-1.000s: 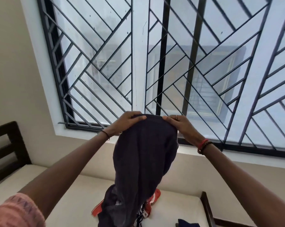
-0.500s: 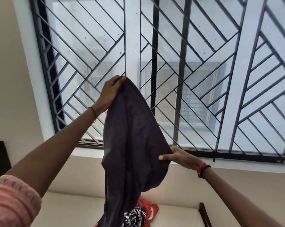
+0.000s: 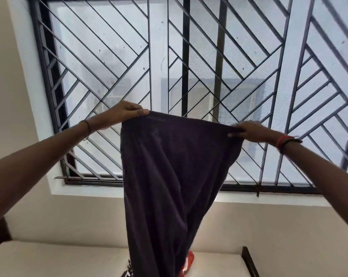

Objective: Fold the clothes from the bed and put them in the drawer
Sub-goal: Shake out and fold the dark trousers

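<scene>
Left hand (image 3: 125, 112) and right hand (image 3: 247, 129) both gripping top edge of dark garment (image 3: 169, 176), stretched between them, hanging below toward bed (image 3: 59, 258).

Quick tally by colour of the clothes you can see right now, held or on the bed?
Dark purple, held up by left hand and right hand: 1 garment
Red, on the bed: 1
Black-and-white patterned, on the bed: 1
Total: 3
</scene>
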A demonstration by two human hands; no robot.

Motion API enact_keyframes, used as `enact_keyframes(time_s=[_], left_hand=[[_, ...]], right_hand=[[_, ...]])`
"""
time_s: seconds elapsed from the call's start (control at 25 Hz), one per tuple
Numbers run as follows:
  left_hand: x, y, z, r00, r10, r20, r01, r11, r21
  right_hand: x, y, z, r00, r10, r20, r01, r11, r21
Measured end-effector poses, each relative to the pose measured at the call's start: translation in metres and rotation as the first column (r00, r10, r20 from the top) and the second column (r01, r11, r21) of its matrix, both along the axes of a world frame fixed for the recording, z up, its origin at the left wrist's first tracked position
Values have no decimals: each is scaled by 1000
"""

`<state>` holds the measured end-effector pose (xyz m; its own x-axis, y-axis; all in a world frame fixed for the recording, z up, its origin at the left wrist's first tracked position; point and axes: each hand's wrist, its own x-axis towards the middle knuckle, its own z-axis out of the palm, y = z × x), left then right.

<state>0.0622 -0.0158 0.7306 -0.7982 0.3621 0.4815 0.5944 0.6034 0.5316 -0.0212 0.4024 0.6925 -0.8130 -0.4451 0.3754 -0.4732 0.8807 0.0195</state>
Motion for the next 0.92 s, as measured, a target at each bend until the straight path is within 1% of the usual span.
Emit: enact_keyframes(time_s=[0.08, 0.16, 0.24, 0.32, 0.4, 0.48, 0.56, 0.68, 0.76, 0.8, 0.84, 0.88, 0.92], left_hand=[[-1, -2, -2, 999, 42, 31, -34, 978, -206], [-3, 0, -3, 996, 84, 7, -73, 903, -423], [-4, 2, 4, 998, 50, -50, -69, 828, -557], [-8, 5, 14, 990, -13, -142, -79, 782, -619], [-15, 8, 22, 979, -51, -199, -96, 742, -663], [-19, 14, 21, 969, -66, -238, -127, 692, -711], [-24, 19, 12, 970, -36, -242, -162, 646, -746], [-35, 25, -5, 978, 39, -203, -188, 578, -794], [-38, 32, -12, 977, 71, -203, -208, 550, -809], [-37, 36, -14, 966, 82, -246, -251, 538, -805], [-37, 40, -16, 942, 84, -325, -320, 515, -795], [-36, 45, -17, 899, 69, -432, -410, 475, -779], [-36, 48, -19, 842, 57, -537, -511, 403, -759]], right_hand=[[5, 5, 21, 990, -36, -138, 52, 993, 109], [15, 10, 40, 959, 10, -283, 48, 979, 198], [24, 15, 54, 925, 74, -373, 18, 971, 238], [29, 20, 66, 926, 28, -377, 79, 961, 266], [31, 24, 68, 905, 16, -424, 157, 916, 369], [30, 29, 59, 838, 97, -536, 184, 876, 446], [35, 35, 52, 772, 168, -613, 187, 861, 472], [49, 36, 35, 771, 161, -616, 163, 885, 436], [55, 35, 23, 779, 83, -622, 198, 908, 370], [54, 36, 17, 793, 18, -609, 225, 920, 321], [55, 36, 12, 817, -59, -573, 257, 928, 270], [55, 35, 7, 865, -183, -467, 303, 932, 197], [56, 33, 3, 903, -307, -301, 350, 931, 100]])
